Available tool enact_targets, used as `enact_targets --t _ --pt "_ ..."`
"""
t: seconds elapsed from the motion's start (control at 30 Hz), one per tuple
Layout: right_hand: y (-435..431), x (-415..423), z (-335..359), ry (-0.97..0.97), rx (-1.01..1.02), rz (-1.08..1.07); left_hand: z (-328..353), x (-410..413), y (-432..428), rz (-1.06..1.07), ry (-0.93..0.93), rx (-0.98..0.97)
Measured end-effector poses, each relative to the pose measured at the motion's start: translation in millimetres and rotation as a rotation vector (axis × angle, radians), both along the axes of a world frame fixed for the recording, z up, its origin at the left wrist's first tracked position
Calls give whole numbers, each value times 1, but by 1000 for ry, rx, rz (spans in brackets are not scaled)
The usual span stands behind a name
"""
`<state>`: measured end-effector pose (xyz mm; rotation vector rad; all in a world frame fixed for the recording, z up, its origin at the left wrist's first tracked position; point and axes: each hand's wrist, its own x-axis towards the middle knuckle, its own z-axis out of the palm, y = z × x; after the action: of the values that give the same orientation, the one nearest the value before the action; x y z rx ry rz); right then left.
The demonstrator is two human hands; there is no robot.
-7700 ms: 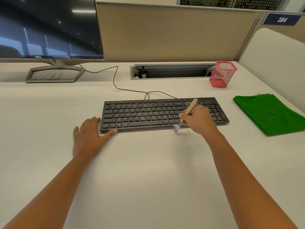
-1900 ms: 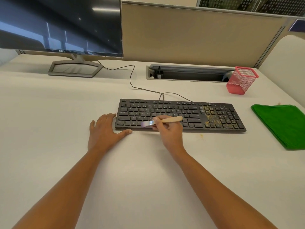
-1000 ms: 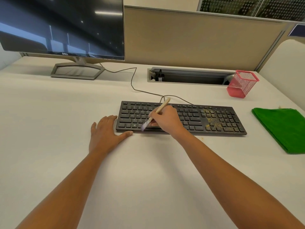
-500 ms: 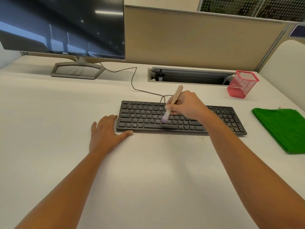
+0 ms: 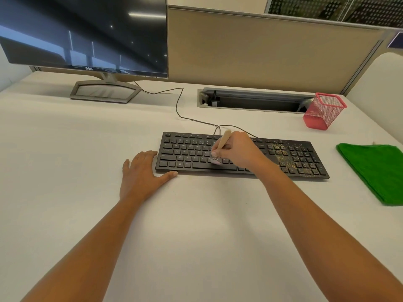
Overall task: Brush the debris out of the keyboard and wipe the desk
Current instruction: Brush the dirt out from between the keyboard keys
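Wooden brush (image 5: 224,138) | right hand (image 5: 238,151) grips | bristles on keyboard (image 5: 187,154)

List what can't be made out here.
Head view:
- Brush bristles: blurred, partly behind the right hand.
- Keyboard middle keys: hidden under that hand.
- Cloth: cut by the right edge.
- Monitor: top cut by the frame.

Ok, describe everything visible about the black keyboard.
The flat black plastic keyboard lies on the white desk. Yellowish crumbs speckle the keys at its right end. A thin dark cable leaves its back edge. The left hand rests against its left front corner; the right hand holds a wooden-handled brush on the middle keys.
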<state>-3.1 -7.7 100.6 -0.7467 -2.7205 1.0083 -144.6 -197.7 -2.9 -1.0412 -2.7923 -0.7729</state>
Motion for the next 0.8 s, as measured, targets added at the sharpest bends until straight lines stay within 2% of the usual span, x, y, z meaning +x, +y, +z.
enact_targets --t 0.2,0.3,0.43,0.53,0.8 --pt "-28 -18 -15 164 -160 -4 0 -1 1 2 9 -11" --pt "-33 -26 -18 170 -153 5 -1 -2 1 4 5 -20" --pt "-22 -31 -13 216 -212 -143 -2 -2 1 11 14 -6" --pt "-21 -33 -16 247 -127 -218 -1 -1 1 12 10 -8" --pt "-33 -32 -15 74 -79 -144 -1 -1 1 12 17 -5"
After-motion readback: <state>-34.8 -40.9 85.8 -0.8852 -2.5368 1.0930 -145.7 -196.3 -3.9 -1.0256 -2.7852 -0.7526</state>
